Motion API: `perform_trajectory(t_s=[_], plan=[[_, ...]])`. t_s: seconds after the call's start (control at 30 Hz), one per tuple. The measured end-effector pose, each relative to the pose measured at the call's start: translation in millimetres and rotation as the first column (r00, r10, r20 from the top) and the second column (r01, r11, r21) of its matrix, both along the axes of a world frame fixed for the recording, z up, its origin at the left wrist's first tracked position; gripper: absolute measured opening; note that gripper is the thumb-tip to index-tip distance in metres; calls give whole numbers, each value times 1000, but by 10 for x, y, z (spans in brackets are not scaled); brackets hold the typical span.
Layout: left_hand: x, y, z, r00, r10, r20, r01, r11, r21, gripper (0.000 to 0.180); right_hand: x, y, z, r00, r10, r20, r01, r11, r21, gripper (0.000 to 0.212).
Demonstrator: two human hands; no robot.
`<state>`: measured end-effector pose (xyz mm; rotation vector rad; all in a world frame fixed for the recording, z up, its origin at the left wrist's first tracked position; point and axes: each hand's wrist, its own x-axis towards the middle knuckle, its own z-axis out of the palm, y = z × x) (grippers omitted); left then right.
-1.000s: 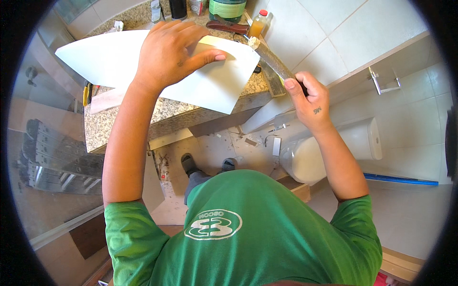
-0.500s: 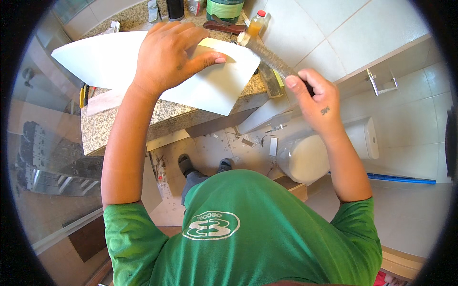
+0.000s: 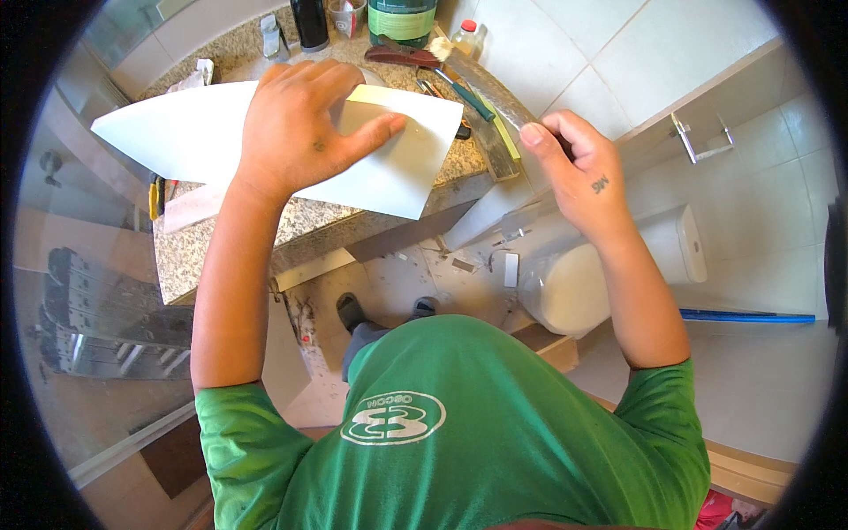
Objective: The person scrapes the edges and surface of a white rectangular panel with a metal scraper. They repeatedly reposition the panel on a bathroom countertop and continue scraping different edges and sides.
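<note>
My left hand (image 3: 305, 132) presses flat on a large white sheet (image 3: 185, 137) lying across a speckled granite countertop (image 3: 305, 231). Its fingers are spread and the thumb points right over the sheet. My right hand (image 3: 579, 172) is off the counter's right edge, its fingers closed around the lower end of a long grey metal straightedge (image 3: 495, 93) that slants up to the left over the counter. The sheet's right corner (image 3: 424, 199) overhangs the counter's front edge.
At the counter's back stand a green bottle (image 3: 402, 19), a dark bottle (image 3: 311, 22), a small red-capped bottle (image 3: 468, 37), and several hand tools (image 3: 442, 75). A white toilet (image 3: 583, 283) wrapped in plastic stands below right, against a tiled wall (image 3: 618, 53). A blue bar (image 3: 751, 315) lies on the right.
My right hand has risen and moved left with the straightedge, closer to the sheet's right edge. The left hand stays pressed on the sheet.
</note>
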<state>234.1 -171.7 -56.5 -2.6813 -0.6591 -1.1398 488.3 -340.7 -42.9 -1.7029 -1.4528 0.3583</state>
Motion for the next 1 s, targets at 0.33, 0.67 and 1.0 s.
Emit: perform_trajectory(t_s=[0.33,0.67,1.0], plan=[[503,-353,153,991,-133,15,131,942,-309,34,36,-311,68,975,60,-214,-83,991,-101,22],[153,71,19,974,227,-9,-227,974,-26,40,20,-521,138,960,224,169,-214,974,-74,68],[141,35,-185,962,174,211,-202,972,117,35,-140,-509,164,938,238,253,-204,967,-155,71]])
